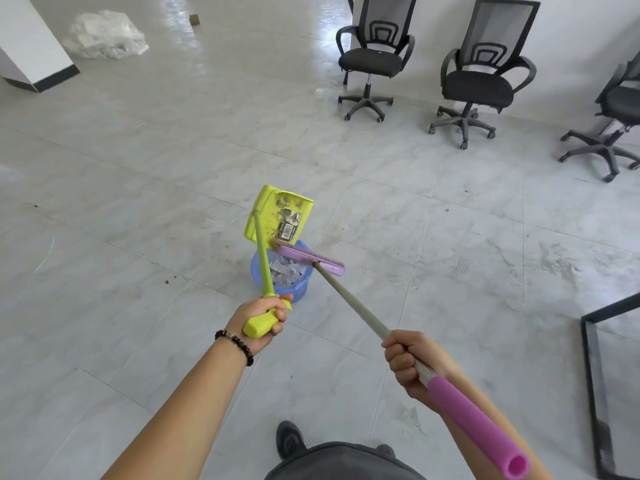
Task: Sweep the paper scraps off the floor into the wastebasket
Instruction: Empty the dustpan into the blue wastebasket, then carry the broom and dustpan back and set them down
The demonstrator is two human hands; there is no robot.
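Note:
My left hand (265,318) grips the grip end of a yellow-green dustpan (277,213), which is lifted and tilted above a blue wastebasket (280,289). A few paper scraps (289,225) cling to the pan's inside. More scraps (289,271) fill the basket. My right hand (410,363) grips the grey pole of a broom with a purple head (308,259). The broom head is held over the basket's rim, just below the dustpan's lower edge. The broom's pink handle sleeve (478,431) runs past my right forearm.
Three black office chairs (372,57) (479,81) (616,116) stand along the far right wall. A crumpled clear plastic heap (105,34) lies at the far left near a white partition (31,46). A black table frame (594,375) stands at the right edge. My shoe (289,439) is below.

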